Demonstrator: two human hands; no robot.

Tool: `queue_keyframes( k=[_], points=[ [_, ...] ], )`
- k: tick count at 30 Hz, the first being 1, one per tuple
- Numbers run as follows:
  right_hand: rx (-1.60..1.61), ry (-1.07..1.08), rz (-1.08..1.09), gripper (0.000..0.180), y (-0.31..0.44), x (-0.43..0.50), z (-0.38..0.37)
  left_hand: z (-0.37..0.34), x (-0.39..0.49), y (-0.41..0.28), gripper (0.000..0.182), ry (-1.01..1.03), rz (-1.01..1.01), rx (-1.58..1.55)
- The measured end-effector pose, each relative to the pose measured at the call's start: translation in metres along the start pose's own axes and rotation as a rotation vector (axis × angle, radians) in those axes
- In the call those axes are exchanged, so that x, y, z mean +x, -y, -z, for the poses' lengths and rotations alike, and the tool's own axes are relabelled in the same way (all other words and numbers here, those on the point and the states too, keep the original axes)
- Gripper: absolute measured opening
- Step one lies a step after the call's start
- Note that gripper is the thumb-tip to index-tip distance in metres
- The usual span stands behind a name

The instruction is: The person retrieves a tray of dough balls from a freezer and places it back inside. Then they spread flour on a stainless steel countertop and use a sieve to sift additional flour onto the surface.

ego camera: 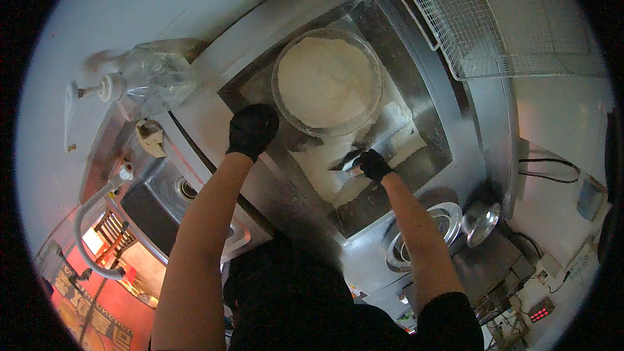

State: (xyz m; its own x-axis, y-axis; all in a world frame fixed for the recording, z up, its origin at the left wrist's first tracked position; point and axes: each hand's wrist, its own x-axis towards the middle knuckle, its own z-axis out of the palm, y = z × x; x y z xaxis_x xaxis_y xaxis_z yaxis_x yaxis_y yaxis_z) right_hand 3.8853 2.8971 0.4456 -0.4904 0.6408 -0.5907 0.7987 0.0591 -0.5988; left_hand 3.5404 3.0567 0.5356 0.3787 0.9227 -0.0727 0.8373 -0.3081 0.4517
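Observation:
My right hand (374, 165), in a black glove, is closed around the handle of a metal scoop or scraper (351, 173); its exact shape is unclear. The tool is low over pale flour-like powder (317, 180) spread across a recessed steel basin or tray (419, 83). Towards the far side of the basin stands a round clear bowl (331, 131), heaped with the same kind of powder (326, 80). My left hand (253, 131), also black-gloved, is beside the bowl's lower left at the basin's left edge. Its fingers are hidden, so whether it grips anything is unclear.
A wire basket (468, 24) borders the basin at upper right. To the left are a pump bottle (156, 80), a sink (156, 200) and a grey hose tap (80, 234). Round metal strainers or bowls (448, 217) sit by my right forearm.

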Motion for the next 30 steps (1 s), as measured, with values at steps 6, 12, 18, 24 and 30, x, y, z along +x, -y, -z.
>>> queue_keyframes(
  k=[6, 12, 18, 24, 30],
  points=[
    [0.031, 0.096, 0.067, 0.030, -0.021, -0.003, 0.013, -0.001, 0.000, 0.002, 0.019, 0.041, -0.007, 0.025],
    [0.092, 0.139, 0.084, 0.031, -0.017, -0.013, 0.040, -0.008, -0.001, 0.006, 0.015, -0.086, -0.092, 0.007],
    [0.196, -0.039, 0.058, 0.028, 0.021, -0.033, 0.138, -0.004, 0.000, 0.002, 0.013, 0.019, -0.005, 0.034],
    [0.049, -0.492, 0.053, 0.033, 0.092, -0.036, 0.206, -0.004, 0.001, 0.005, 0.013, -0.005, -0.051, -0.027],
    [-0.389, -0.803, 0.025, 0.038, 0.142, -0.039, 0.181, -0.007, 0.000, 0.006, 0.015, -0.001, -0.028, 0.016]
  ],
)
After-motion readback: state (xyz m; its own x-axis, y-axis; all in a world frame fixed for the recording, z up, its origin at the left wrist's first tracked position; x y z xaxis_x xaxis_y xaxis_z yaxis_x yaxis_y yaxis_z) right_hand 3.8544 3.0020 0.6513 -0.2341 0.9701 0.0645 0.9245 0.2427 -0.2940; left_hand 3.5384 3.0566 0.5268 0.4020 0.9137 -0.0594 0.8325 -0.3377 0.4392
